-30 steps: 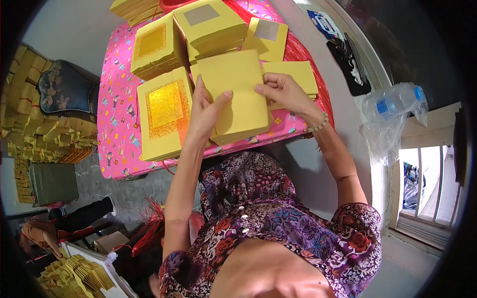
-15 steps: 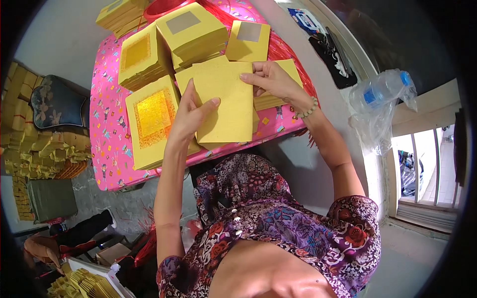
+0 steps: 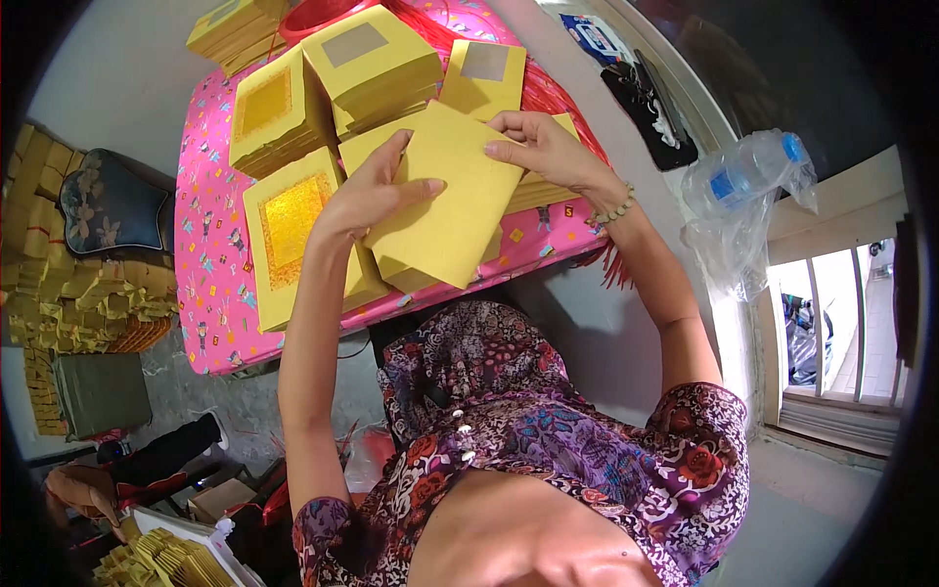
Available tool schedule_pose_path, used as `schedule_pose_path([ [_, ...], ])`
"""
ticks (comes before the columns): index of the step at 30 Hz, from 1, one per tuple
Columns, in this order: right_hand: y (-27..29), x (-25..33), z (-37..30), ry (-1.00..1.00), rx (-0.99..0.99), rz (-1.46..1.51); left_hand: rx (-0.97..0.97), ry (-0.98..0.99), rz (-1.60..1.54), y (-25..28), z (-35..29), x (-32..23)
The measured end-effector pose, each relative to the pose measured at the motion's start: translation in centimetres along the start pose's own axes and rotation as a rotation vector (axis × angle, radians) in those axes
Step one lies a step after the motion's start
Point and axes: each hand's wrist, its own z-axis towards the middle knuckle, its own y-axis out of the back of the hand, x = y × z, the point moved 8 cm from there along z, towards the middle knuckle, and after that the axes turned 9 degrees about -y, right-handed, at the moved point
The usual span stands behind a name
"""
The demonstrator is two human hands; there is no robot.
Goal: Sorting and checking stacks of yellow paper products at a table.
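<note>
A plain yellow sheet of paper, perhaps a folded one, is held tilted above the near edge of the table. My left hand grips its left side, thumb on top. At its upper right corner, my right hand pinches the paper between thumb and fingers. Below it lies a stack of yellow paper, mostly hidden. Left of my hands sits a yellow paper stack with a gold foil square. Behind are another gold-square stack and a tall stack with a grey square.
A pink patterned cloth covers the table. Red strips lie along its right side, with a red basin at the back. A plastic bottle stands by the window. A person is at lower left, near yellow bundles.
The yellow paper has turned from nearly upright to a slant, its lower corner now pointing toward me. My left hand has shifted slightly; my right hand has moved a little to the right.
</note>
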Motion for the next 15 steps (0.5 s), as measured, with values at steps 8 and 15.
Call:
schedule_pose_path([
  [8,8.2,-3.7,-2.6,-0.127,-0.45,0.25,-0.149,-0.016,-0.163,2.5,3.1,0.5],
  [15,10.9,-8.4,-4.0,-0.236,-0.612,0.19,-0.14,-0.019,0.06,-0.5,9.4,3.4],
])
